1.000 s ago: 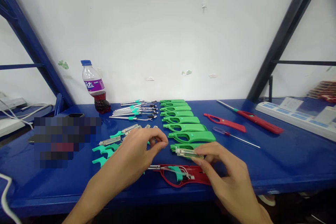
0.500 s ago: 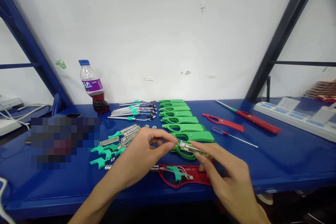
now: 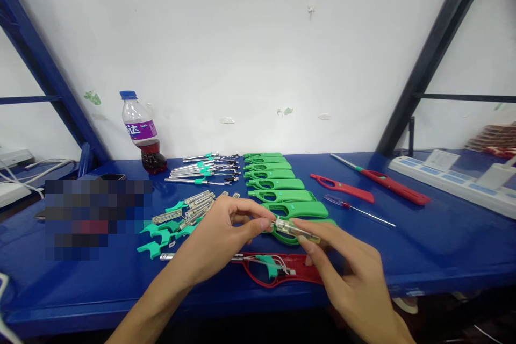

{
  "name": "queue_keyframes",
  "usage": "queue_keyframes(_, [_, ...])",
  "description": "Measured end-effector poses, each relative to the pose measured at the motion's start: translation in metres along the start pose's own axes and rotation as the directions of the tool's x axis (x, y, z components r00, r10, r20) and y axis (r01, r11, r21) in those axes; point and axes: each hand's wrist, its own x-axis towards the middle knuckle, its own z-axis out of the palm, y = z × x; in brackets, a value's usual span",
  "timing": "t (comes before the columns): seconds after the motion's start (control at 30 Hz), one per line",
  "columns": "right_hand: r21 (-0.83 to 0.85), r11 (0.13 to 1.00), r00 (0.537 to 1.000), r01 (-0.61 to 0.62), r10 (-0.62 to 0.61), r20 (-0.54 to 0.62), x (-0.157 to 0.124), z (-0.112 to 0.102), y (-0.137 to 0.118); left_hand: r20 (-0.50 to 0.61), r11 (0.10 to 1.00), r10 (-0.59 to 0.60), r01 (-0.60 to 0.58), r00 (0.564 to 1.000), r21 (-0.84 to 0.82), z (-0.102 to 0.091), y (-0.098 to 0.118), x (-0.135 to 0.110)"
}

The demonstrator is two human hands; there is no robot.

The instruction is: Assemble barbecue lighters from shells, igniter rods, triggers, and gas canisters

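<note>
Between thumb and fingers, my right hand point(image 3: 355, 274) grips a small clear lighter fuel tank point(image 3: 299, 230), its white valve end facing left. My left hand point(image 3: 229, 226) is pinched at that valve end; whatever is in its fingertips is too small to make out. Below both hands lies an open red lighter shell half point(image 3: 300, 278), holding a green trigger point(image 3: 269, 266), thin wires and a metal tube point(image 3: 237, 258). Left of my left hand are several clear tanks point(image 3: 197, 205) and loose green triggers point(image 3: 150, 249). Several green shell halves point(image 3: 296, 209) are lined up behind the hands.
Several metal rods with wires point(image 3: 193, 172) lie near a drink bottle point(image 3: 141, 131). To the right are a red shell piece point(image 3: 342, 188), a screwdriver point(image 3: 363, 212), a red lighter point(image 3: 397, 188) and a white power strip point(image 3: 455, 185). A wall stands behind the blue table point(image 3: 121, 285).
Both hands stay almost where they were around the fuel tank. The view has shifted very slightly; nothing on the table has visibly moved.
</note>
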Motion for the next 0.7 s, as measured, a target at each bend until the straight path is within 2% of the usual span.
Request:
queue_keyframes(0.4, [0.016, 1.000, 0.999, 0.010, -0.011, 0.030, -0.0002, 0.0004, 0.0006, 0.055, 0.992, -0.018, 0.025, 0.998, -0.126, -0.0008, -0.0032, -0.0002])
queue_keyframes(0.7, [0.020, 1.000, 1.000, 0.019, -0.019, 0.017, 0.0011, 0.0012, 0.0005, 0.028, 0.995, -0.046, 0.048, 0.999, -0.089, -0.0007, -0.0030, 0.0007])
